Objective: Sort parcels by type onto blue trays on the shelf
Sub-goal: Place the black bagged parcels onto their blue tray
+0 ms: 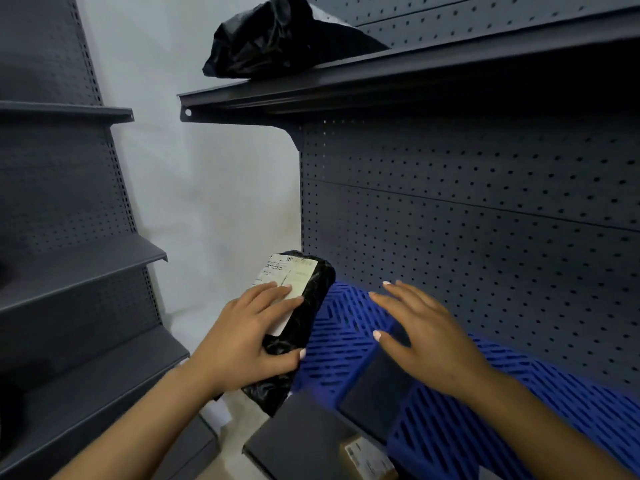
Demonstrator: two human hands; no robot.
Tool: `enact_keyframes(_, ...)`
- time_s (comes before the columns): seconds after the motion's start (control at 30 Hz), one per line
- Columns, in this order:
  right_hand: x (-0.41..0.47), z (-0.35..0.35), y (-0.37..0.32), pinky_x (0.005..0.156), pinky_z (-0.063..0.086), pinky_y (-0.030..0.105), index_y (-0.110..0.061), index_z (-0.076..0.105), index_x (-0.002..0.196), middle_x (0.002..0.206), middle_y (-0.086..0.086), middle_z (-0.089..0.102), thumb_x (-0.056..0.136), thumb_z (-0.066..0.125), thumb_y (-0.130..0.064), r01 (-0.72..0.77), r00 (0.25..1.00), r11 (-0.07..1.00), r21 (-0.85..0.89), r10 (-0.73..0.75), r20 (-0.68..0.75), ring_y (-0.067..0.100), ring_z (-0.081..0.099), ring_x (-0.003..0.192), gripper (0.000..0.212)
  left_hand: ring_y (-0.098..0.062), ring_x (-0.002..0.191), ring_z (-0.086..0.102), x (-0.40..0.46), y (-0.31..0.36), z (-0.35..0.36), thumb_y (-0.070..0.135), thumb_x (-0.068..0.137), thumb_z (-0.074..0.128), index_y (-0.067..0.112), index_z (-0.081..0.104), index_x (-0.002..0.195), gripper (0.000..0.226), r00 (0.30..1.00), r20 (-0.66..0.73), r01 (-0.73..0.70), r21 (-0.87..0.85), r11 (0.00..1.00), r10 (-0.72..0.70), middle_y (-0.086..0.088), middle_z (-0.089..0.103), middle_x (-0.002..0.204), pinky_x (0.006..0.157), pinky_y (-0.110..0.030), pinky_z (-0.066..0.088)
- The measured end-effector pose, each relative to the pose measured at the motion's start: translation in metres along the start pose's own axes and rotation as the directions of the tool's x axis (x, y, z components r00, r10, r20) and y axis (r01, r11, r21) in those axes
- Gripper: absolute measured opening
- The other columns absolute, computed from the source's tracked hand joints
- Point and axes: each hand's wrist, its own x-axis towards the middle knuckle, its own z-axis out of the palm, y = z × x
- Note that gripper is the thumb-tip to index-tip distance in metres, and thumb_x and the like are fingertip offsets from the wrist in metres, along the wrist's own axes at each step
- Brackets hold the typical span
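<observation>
My left hand (246,336) grips a black plastic-wrapped parcel (304,317) with a white shipping label, holding it at the left end of the shelf, beside and partly over a blue slatted tray (343,327). My thumb curls under the parcel and my fingers lie across the label. My right hand (422,336) hovers over the gap between that tray and a second blue tray (485,410), fingers spread and straight, holding nothing.
Another black plastic parcel (277,39) lies on the upper shelf (381,74). A dark perforated back panel (485,209) stands behind the trays. A second grey shelf unit (76,271) is at the left. A cardboard box with a label (367,459) sits low down.
</observation>
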Motion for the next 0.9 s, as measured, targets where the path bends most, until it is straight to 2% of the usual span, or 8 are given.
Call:
enact_keyframes(0.27,0.056,0.025,-0.009,0.11,-0.001,0.02,-0.04,0.012,0.148,0.157,-0.014,0.006,0.094,0.032,-0.058,-0.178,0.984,0.981,-0.082,0.177,-0.025,0.004,0.0,0.143,0.059,-0.016,0.136,0.032,0.086,-0.09,0.049,0.071,0.073,0.052,0.033,0.044,0.139,0.076,0.984,0.096,-0.143,-0.086,0.986,0.151,0.008,0.042,0.144,0.104,-0.046,0.038)
enact_keyframes(0.43,0.076,0.048,-0.018,0.11,-0.002,0.019,-0.042,0.01,0.147,0.156,-0.016,0.007,0.079,0.007,-0.078,-0.285,0.959,0.953,-0.108,0.284,-0.022,-0.002,-0.002,0.138,0.077,-0.013,0.135,0.031,0.121,-0.131,0.086,0.073,0.072,0.051,0.035,0.043,0.139,0.078,0.956,0.164,-0.22,-0.147,0.964,0.243,0.008,0.042,0.145,0.105,-0.044,0.038)
enact_keyframes(0.53,0.08,0.061,-0.026,0.112,0.002,0.021,-0.04,0.013,0.147,0.156,-0.013,0.01,0.069,-0.012,-0.082,-0.337,0.942,0.935,-0.113,0.335,-0.031,0.003,0.004,0.141,0.093,-0.011,0.136,0.029,0.133,-0.147,0.106,0.074,0.07,0.048,0.036,0.042,0.139,0.079,0.934,0.224,-0.239,-0.184,0.953,0.277,0.009,0.039,0.146,0.105,-0.042,0.037)
enact_keyframes(0.73,0.076,0.074,-0.041,0.109,0.001,0.022,-0.034,0.023,0.148,0.155,-0.007,0.019,0.078,0.003,-0.079,-0.437,0.899,0.885,-0.16,0.437,-0.038,0.013,0.016,0.142,0.085,-0.011,0.137,0.026,0.147,-0.164,0.139,0.08,0.066,0.04,0.039,0.036,0.142,0.086,0.883,0.367,-0.219,-0.227,0.949,0.291,0.01,0.034,0.149,0.109,-0.041,0.032)
enact_keyframes(0.9,0.071,0.077,-0.05,0.11,0.004,0.023,-0.035,0.022,0.148,0.155,-0.007,0.02,0.082,0.013,-0.067,-0.493,0.867,0.846,-0.204,0.497,-0.034,0.014,0.017,0.143,0.074,-0.013,0.14,0.022,0.148,-0.163,0.155,0.082,0.064,0.033,0.038,0.031,0.144,0.091,0.842,0.434,-0.22,-0.264,0.939,0.32,0.009,0.028,0.152,0.112,-0.04,0.026)
